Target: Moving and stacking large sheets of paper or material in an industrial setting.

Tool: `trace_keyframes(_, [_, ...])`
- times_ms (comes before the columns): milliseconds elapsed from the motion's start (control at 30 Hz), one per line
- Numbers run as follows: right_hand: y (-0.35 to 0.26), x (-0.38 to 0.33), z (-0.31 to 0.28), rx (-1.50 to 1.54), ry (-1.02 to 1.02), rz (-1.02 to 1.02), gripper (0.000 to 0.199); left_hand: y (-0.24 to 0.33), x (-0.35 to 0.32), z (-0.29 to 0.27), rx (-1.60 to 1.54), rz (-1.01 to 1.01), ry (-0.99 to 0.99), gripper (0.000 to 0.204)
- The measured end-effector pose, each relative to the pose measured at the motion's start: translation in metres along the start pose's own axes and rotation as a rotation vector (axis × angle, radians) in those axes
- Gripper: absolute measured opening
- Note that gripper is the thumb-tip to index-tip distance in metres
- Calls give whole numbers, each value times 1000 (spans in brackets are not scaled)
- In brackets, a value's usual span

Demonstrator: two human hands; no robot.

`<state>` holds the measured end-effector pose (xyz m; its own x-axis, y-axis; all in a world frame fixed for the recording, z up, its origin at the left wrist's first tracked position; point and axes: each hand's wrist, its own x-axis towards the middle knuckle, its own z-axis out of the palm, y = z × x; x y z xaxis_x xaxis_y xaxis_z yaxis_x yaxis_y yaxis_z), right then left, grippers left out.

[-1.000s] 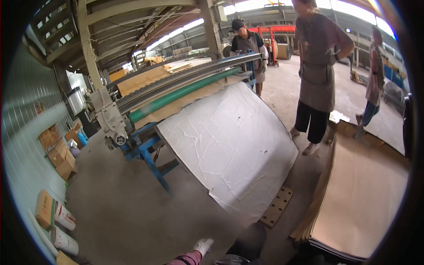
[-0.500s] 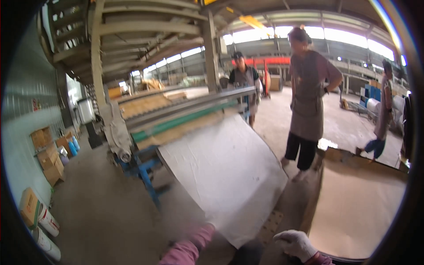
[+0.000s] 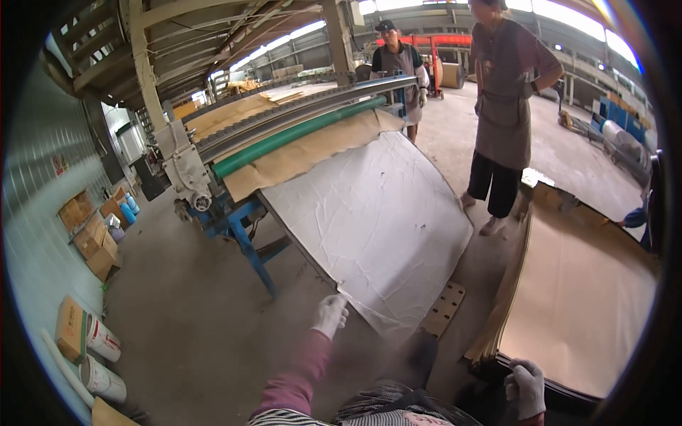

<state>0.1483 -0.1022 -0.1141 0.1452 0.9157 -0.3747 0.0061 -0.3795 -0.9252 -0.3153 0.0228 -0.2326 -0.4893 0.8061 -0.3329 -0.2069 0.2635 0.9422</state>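
A wide, wrinkled white sheet (image 3: pixel 376 206) slopes down toward me from a machine with a green roller (image 3: pixel 284 142). My left hand (image 3: pixel 331 316), in a white glove, is closed on the near left corner of this sheet. A torn-edged strip of brown paper (image 3: pixel 312 156) lies between the roller and the sheet's far end. My right hand (image 3: pixel 526 388), gloved too, has its fingers curled and nothing visible in them. It is beside the near edge of a stack of brown sheets (image 3: pixel 575 284) at the right.
One person in an apron (image 3: pixel 503 121) stands past the sheet; another (image 3: pixel 401 64) is behind the machine. Blue machine legs (image 3: pixel 252 248) reach the floor. A perforated board (image 3: pixel 445 310) lies beside the sheet. Buckets (image 3: pixel 103 380) and cartons (image 3: pixel 96 245) line the left wall.
My left hand has moved up and forward at the sheet's near corner. My right hand has moved right and slightly down, toward the stack's near edge. The view has tilted down.
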Motion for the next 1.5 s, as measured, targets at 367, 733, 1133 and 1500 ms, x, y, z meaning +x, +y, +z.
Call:
trace_keyframes(367, [10,27,31,-25,-18,139,24,-9,111,-112,-916,33,312,24])
trace_keyframes(733, [-3,78,76,-225,-54,288,27,5,261,-245,-348,388,431,45])
trace_keyframes(1133, [2,82,81,-174,-8,299,24,119,129,-131,-107,-51,-195,25])
trace_keyframes(1500, [20,26,24,22,-76,174,29,193,67,-6,-533,105,-296,12])
